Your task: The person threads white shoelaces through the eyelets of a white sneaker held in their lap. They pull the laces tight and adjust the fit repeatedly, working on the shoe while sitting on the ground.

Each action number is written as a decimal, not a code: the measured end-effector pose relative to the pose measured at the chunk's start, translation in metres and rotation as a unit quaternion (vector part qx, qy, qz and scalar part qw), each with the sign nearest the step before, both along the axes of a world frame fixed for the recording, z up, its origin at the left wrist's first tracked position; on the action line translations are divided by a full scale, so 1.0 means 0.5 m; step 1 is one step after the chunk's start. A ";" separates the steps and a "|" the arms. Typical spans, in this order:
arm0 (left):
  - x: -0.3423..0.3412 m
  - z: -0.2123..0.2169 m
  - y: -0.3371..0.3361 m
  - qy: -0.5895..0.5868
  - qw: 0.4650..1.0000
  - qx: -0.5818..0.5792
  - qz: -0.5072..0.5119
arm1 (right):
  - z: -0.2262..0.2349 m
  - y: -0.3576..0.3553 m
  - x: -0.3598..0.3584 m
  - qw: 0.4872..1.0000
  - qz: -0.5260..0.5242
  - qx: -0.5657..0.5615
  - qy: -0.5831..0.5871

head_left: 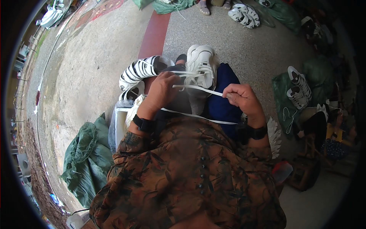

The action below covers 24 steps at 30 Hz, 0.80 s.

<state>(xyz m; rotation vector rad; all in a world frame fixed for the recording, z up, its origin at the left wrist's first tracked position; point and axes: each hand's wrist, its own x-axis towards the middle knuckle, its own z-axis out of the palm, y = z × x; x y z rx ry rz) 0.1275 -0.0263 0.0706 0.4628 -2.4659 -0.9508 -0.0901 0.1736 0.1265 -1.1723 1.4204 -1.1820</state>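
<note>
Though thin — laces (202, 89) in hands (244, 100)

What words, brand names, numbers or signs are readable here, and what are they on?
None that I can read.
White shoes in front: no legible lettering.
White lace: none visible.
Black-striped white shoes: any lettering is too small or blurred.
Left green sack: none legible.

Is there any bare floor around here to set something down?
Bare concrete lies left of the striped shoes, past the green sack. Speckled floor is open between the white shoes and the green sheet at right. Crowded: around the left hand and right hand, with white lace and blue cloth.
</note>
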 end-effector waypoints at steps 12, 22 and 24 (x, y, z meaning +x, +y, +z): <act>-0.100 -0.001 0.076 -0.036 0.947 0.291 -0.133 | -0.070 -0.092 0.027 0.999 -0.019 -0.026 0.021; -0.131 -0.040 0.031 0.009 0.989 0.148 -0.022 | -0.184 -0.182 -0.030 0.866 -0.119 -0.120 0.470; -0.142 -0.036 0.036 -0.019 0.972 0.235 0.008 | -0.195 -0.197 -0.026 0.831 -0.108 -0.112 0.534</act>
